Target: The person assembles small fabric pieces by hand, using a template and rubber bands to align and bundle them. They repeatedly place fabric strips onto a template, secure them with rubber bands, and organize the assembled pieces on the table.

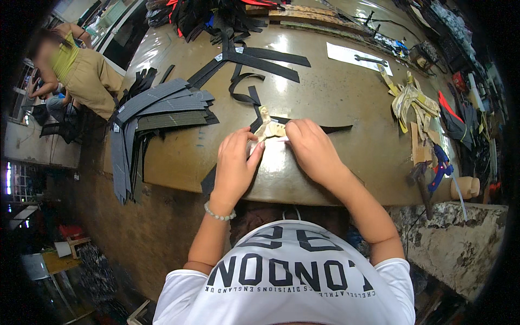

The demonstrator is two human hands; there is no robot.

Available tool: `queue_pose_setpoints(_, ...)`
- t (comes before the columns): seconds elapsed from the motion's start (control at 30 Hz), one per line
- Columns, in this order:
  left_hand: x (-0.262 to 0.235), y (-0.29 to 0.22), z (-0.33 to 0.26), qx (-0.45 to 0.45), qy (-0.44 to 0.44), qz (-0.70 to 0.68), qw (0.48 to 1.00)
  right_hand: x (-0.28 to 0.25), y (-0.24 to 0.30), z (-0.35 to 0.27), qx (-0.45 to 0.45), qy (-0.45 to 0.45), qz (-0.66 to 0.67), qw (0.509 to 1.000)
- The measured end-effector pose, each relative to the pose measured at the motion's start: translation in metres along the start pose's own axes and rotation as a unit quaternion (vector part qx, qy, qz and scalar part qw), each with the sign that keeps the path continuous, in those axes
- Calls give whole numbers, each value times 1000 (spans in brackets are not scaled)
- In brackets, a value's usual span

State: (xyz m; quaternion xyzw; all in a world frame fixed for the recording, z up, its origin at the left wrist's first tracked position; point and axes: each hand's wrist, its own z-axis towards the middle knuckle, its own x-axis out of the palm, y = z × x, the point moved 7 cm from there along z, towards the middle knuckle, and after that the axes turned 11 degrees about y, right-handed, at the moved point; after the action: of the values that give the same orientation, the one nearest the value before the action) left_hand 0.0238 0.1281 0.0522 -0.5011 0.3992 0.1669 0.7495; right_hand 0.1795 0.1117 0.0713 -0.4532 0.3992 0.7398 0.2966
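Note:
In front of me, at the near side of the table, my left hand [235, 161] pinches the left end of a crumpled cream strip [264, 129] between thumb and fingers. My right hand [311, 147] is closed on the right end of the same strip. A bit of white shows at the fingertips of both hands. Under and behind the strip lies a black strap piece [333, 129], partly hidden by my hands. Beyond it are a curled black strap [238, 89] and joined black straps [271, 59] with small white labels.
A fanned stack of grey and black strips [168, 108] overhangs the table's left edge. On the right lie a heap of cream strips [414, 103], a blue-handled tool [441, 167] and a wrench [371, 58] on white paper. Another person [81, 65] stands at far left.

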Motion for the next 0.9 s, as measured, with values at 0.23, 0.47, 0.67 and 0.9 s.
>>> queue_pose_setpoints(0.23,3,-4,0,16,-1,72,997,8,-6,10,-24,-3,28,999)
queue_pose_setpoints(0.47,5,-4,5,-7,0,99,995,17,-22,12,24,27,95,995)
queue_pose_setpoints(0.67,4,-6,-1,11,-13,72,997,20,-11,-10,52,-12,104,993)
queue_pose_setpoints(0.9,3,1,0,32,-20,48,998,19,-8,-15,60,-31,106,992)
